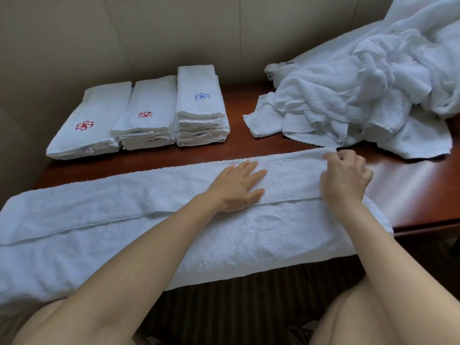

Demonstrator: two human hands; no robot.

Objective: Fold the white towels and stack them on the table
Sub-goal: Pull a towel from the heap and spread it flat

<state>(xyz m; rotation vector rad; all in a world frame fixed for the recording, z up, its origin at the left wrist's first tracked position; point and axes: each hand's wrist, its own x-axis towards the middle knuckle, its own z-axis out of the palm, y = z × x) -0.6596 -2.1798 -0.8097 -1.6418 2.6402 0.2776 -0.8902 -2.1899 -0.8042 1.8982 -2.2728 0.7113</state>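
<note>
We see the dark red wooden table [410, 180] running under everything, its bare polished top showing just to the right of the gripping hand and in the strip beyond both hands. Across its near edge lies the long white towel [139, 220], folded lengthwise so that a hem line runs along its length; its near side hangs over the table's edge, and it stretches far to the left of the grip, out of view at the left border. Beyond the grip and to its right sits the heap of unfolded towels [361, 95], crumpled and loose, its nearest flap lying just past the towel's far corner. Well away from the grip, beyond and to the left, stand three stacks side by side against the wall: the low stack [87, 123] with a red emblem on top, the middle stack [146, 113] also with a red emblem, and the tallest stack [199, 105] with a blue one. Our left hand [236, 185] lies flat, fingers straight and together, pressing the towel's upper layer just left of the grip. Our right hand [346, 175] has its fingers curled, pinching the towel's far right corner between thumb and fingertips
</note>
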